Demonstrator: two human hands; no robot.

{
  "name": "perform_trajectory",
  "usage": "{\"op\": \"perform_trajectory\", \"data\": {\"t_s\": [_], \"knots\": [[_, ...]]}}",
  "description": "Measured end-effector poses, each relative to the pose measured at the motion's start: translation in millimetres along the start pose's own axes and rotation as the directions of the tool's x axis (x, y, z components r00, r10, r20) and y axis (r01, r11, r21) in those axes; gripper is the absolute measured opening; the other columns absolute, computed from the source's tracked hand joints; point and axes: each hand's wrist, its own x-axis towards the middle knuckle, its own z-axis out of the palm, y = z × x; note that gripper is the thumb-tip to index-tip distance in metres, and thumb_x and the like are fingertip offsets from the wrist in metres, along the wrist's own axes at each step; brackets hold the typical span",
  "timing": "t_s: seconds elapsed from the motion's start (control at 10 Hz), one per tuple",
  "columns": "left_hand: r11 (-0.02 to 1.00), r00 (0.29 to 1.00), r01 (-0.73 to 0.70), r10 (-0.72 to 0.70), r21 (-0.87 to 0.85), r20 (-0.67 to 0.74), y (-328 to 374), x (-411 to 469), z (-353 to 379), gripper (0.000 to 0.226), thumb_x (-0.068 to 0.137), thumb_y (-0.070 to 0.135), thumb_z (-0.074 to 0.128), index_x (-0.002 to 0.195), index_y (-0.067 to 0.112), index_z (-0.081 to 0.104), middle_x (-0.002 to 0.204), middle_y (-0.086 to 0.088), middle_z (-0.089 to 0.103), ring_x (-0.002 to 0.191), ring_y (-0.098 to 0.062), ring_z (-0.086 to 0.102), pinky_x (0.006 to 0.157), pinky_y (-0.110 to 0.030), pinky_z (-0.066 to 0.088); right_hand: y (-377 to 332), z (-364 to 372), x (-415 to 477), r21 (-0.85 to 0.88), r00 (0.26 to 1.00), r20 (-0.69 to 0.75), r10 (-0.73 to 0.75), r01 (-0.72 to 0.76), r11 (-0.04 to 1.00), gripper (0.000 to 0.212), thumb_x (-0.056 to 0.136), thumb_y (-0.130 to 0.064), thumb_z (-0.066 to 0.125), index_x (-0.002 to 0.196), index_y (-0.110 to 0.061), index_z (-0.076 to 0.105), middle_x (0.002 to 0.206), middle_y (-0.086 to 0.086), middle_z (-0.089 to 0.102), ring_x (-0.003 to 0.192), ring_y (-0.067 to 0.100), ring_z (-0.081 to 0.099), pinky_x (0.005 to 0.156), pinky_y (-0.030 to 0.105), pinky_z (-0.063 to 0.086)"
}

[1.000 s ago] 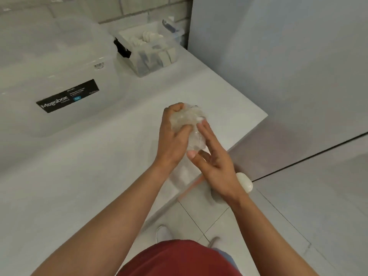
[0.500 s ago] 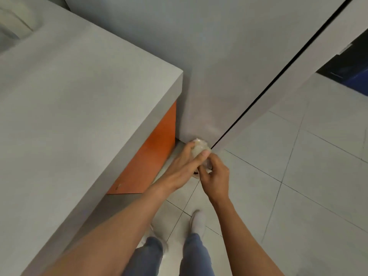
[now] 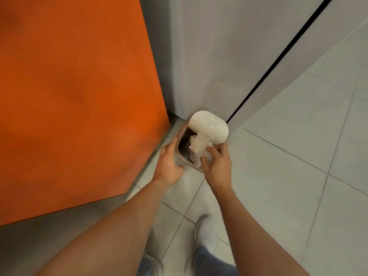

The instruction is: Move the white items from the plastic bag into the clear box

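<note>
Crinkled plastic bag (image 3: 197, 149), glossy smooth lid (image 3: 209, 124)

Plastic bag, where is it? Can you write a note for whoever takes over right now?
Left hand: open, fingers straight beside the rim of the bin.
Right hand: grips the crumpled plastic bag at the bin's mouth, under the tilted white lid.
Done: the bag looks empty and scrunched up for throwing away.
Left: drop it in. The clear box is out of view, so check that the white items are in it.
</note>
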Motion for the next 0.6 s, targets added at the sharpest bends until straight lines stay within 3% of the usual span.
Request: {"op": "perform_trajectory", "data": {"t_s": [0.1, 0.2, 0.3, 0.4, 0.5, 0.6], "knots": [[0.999, 1.000, -0.021, 0.021, -0.038, 0.003, -18.2, 29.4, 26.5, 0.102, 0.077, 0.010, 0.075, 0.153, 0.043, 0.016, 0.151, 0.003, 0.038, 0.136, -0.021, 0.042, 0.110, -0.044, 0.043, 11.3, 36.9, 15.9, -0.242, 0.993, 0.088, -0.082, 0.101, 0.965, 0.020, 0.085, -0.013, 0.072, 0.103, -0.006, 0.071, 0.107, 0.010, 0.061, 0.097, 0.031, 0.059, 0.067, 0.042, 0.057], [0.999, 0.999, 0.037, -0.036, -0.020, 0.035, -26.2, 41.6, 39.4, 0.097, 0.078, 0.008, 0.071, 0.152, 0.042, 0.018, 0.137, -0.002, 0.049, 0.125, -0.023, 0.051, 0.104, -0.042, 0.048, 10.8, 62.5, 35.2, -0.401, 0.988, 0.157, -0.008, 0.071, 0.913, 0.026, 0.088, -0.014, 0.072, 0.113, -0.011, 0.070, 0.121, 0.008, 0.062, 0.112, 0.028, 0.057, 0.087, 0.040, 0.056], [0.996, 0.994, 0.089, -0.087, -0.025, 0.066, -27.0, 43.0, 44.4, 0.083, 0.083, 0.005, 0.067, 0.151, 0.032, 0.028, 0.133, -0.003, 0.051, 0.126, -0.025, 0.050, 0.105, -0.036, 0.046, 9.9, 77.7, 48.7, -0.450, 0.927, 0.326, 0.188, -0.023, 0.893, 0.046, 0.091, -0.014, 0.068, 0.135, -0.009, 0.055, 0.141, 0.011, 0.048, 0.125, 0.029, 0.050, 0.110, 0.039, 0.043], [0.996, 0.996, 0.086, -0.085, -0.026, 0.035, -18.9, 34.2, 36.8, 0.072, 0.087, 0.005, 0.064, 0.148, 0.029, 0.035, 0.131, -0.004, 0.053, 0.123, -0.025, 0.052, 0.101, -0.033, 0.047, -0.2, 73.4, 52.4, -0.356, 0.814, 0.480, 0.327, -0.160, 0.921, 0.069, 0.090, -0.017, 0.068, 0.150, -0.009, 0.034, 0.150, 0.016, 0.038, 0.132, 0.033, 0.047, 0.114, 0.041, 0.039], [0.998, 0.998, 0.046, -0.047, -0.031, -0.041, 2.4, 16.6, 8.6, 0.057, 0.092, 0.009, 0.061, 0.144, 0.025, 0.044, 0.135, -0.003, 0.053, 0.125, -0.023, 0.052, 0.095, -0.024, 0.040, -21.1, 40.2, 49.7, -0.222, 0.798, 0.522, 0.301, -0.214, 0.951, 0.045, 0.091, -0.009, 0.062, 0.136, -0.013, 0.056, 0.129, 0.014, 0.061, 0.112, 0.031, 0.062, 0.099, 0.039, 0.053], [0.998, 0.986, -0.032, 0.042, 0.062, -0.163, 33.1, -7.7, -30.3, 0.046, 0.095, 0.016, 0.058, 0.139, 0.021, 0.050, 0.138, -0.004, 0.054, 0.125, -0.024, 0.052, 0.095, -0.025, 0.039, -58.5, -13.6, 44.4, -0.078, 0.857, 0.484, 0.178, -0.160, 0.984, 0.039, 0.097, -0.006, 0.052, 0.133, -0.015, 0.063, 0.127, 0.011, 0.067, 0.114, 0.031, 0.063, 0.099, 0.035, 0.049]]}}
